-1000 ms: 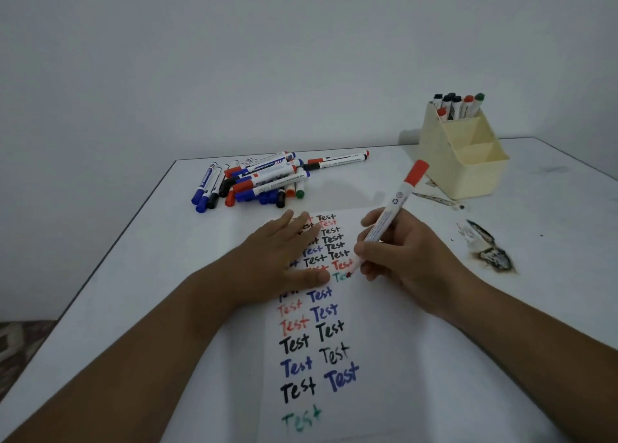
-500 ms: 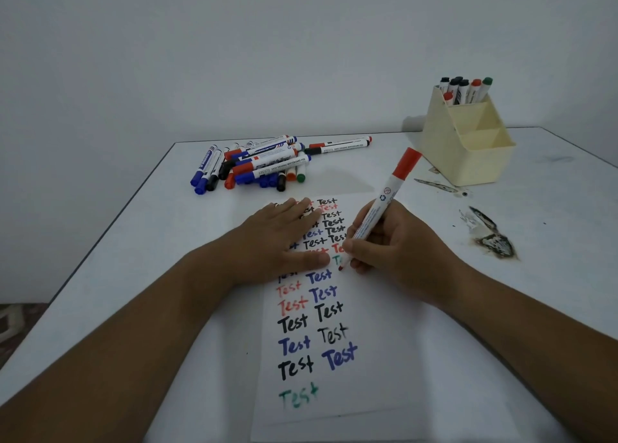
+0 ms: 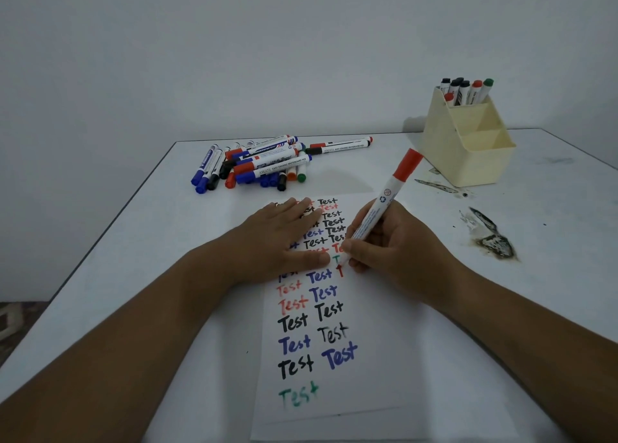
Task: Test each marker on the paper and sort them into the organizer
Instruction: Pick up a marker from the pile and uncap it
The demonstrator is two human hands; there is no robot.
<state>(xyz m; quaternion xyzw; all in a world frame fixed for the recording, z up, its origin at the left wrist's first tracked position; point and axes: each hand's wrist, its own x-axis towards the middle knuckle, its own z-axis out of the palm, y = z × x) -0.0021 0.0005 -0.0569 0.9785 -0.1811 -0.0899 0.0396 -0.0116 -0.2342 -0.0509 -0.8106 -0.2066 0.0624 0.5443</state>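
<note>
Red ink starts a letter under our right hand [image 3: 394,245], which pinches the marker [image 3: 384,205] tip-down on the paper [image 3: 378,359]; our left hand [image 3: 284,238] lies flat, pinning the sheet; if it slips, wet strokes may smear; the organizer [image 3: 468,148] waits far right.

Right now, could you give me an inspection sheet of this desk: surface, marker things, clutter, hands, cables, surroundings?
Surface: white table, dark scorched-looking stain at right.
Job's things: paper covered in "Test" words; red marker with its tip on the paper; loose marker pile at the back; cream organizer with markers in its rear compartment.
Clutter: a thin dark scrap beside the organizer.
Hands: left hand flat on the paper; right hand, fingers pinching the red marker.
Cables: nothing seen.
Surroundings: plain wall.
</note>
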